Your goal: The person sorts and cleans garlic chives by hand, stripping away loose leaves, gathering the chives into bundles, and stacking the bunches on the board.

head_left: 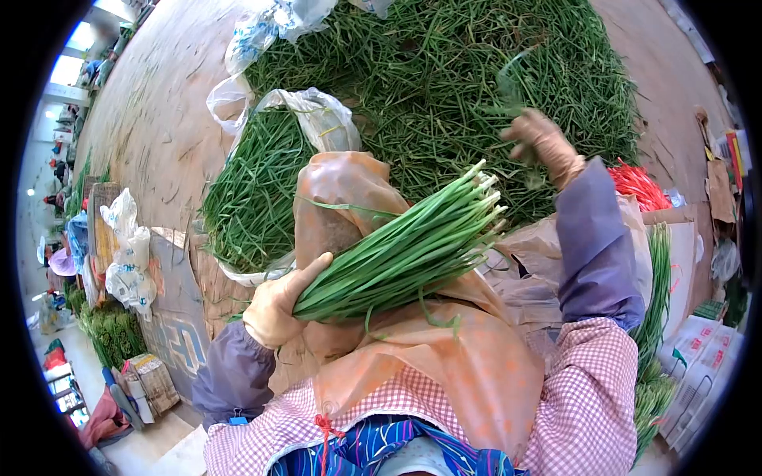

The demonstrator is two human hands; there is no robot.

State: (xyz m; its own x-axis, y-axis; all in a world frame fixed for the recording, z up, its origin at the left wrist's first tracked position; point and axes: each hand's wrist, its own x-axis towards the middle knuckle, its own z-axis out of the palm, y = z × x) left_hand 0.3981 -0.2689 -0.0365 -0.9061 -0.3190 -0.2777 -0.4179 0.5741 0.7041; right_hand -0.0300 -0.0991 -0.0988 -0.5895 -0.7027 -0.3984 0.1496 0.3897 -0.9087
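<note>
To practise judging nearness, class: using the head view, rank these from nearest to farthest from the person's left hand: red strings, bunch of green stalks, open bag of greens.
1. Bunch of green stalks: held in the left hand.
2. Open bag of greens: just ahead of that hand.
3. Red strings: far off, beyond the right forearm.

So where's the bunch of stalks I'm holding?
In the head view, the bunch of stalks is near the centre, in your left hand, over the orange apron, below the big heap of greens.
</note>
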